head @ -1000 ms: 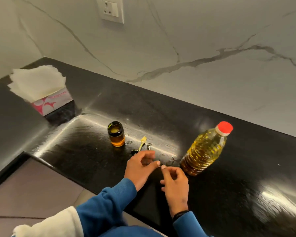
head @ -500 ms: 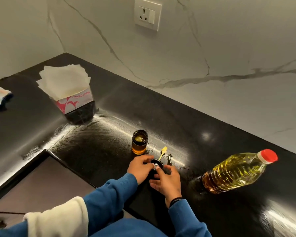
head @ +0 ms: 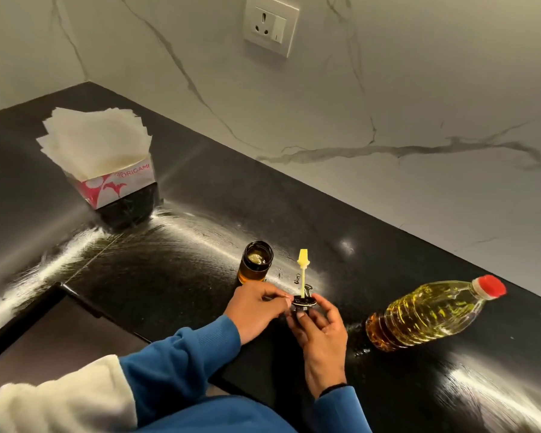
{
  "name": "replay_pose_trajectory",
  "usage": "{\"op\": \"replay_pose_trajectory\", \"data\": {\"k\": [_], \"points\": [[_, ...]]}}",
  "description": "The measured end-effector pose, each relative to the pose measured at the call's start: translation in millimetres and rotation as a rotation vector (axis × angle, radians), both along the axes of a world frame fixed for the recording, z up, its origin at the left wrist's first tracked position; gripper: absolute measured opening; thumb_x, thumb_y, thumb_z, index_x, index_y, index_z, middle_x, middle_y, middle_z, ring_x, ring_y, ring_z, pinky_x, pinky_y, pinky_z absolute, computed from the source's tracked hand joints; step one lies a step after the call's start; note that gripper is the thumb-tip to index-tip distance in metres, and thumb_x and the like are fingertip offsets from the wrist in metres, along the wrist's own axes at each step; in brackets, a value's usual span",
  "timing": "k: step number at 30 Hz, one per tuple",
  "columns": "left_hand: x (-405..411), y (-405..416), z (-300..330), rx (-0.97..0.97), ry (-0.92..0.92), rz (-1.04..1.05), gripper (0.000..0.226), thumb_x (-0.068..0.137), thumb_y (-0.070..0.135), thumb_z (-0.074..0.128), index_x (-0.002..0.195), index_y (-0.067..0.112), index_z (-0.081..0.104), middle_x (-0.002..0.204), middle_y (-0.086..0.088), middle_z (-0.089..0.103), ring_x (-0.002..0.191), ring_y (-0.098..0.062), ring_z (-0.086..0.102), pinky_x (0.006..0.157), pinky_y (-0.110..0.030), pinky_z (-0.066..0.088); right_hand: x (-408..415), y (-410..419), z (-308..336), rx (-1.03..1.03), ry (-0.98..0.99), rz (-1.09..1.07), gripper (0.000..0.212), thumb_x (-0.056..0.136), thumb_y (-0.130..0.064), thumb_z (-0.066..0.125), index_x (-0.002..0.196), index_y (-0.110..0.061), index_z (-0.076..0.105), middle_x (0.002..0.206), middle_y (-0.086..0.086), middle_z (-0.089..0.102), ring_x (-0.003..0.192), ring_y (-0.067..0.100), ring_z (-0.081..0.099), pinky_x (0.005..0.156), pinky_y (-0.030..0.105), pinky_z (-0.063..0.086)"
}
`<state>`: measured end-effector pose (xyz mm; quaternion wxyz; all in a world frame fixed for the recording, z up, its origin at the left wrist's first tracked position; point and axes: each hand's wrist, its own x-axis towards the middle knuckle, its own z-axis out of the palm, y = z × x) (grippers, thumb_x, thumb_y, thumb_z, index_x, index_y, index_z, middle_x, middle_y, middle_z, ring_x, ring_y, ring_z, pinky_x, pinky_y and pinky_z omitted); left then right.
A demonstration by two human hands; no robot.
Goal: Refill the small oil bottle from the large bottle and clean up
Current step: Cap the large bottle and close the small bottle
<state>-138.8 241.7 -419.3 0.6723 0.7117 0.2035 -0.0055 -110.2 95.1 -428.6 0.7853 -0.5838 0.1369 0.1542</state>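
Note:
The small amber oil bottle (head: 256, 261) stands uncapped on the black counter (head: 200, 214), with oil inside. Just in front of it, both hands hold its black cap (head: 303, 304), whose yellow applicator stem (head: 302, 270) points up. My left hand (head: 256, 310) pinches the cap's left rim. My right hand (head: 322, 332) cups and grips the cap from below and right. The large plastic oil bottle (head: 431, 317) with a red cap stands to the right, apart from my hands.
An open tissue box (head: 106, 160) with white tissues sits at the back left of the counter. A wall socket (head: 270, 25) is on the marble wall above. The counter's front edge runs under my forearms, with a lower dark surface (head: 59, 339) at the left.
My hands have lifted the cap off the counter, so its yellow stem now stands upright. The view has shifted, showing more of the wall and tissue box.

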Motion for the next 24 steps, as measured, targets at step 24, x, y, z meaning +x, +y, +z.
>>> {"op": "replay_pose_trajectory", "data": {"k": [24], "points": [[4, 58, 13, 0.083, -0.192, 0.16, 0.02, 0.082, 0.011, 0.083, 0.083, 0.029, 0.076, 0.08, 0.01, 0.075, 0.077, -0.006, 0.071, 0.069, -0.018, 0.057, 31, 38, 85, -0.984, -0.659, 0.319, 0.028, 0.082, -0.014, 0.081, 0.101, -0.03, 0.07, 0.091, -0.018, 0.067, 0.084, -0.006, 0.064, 0.073, 0.001, 0.047]]}}
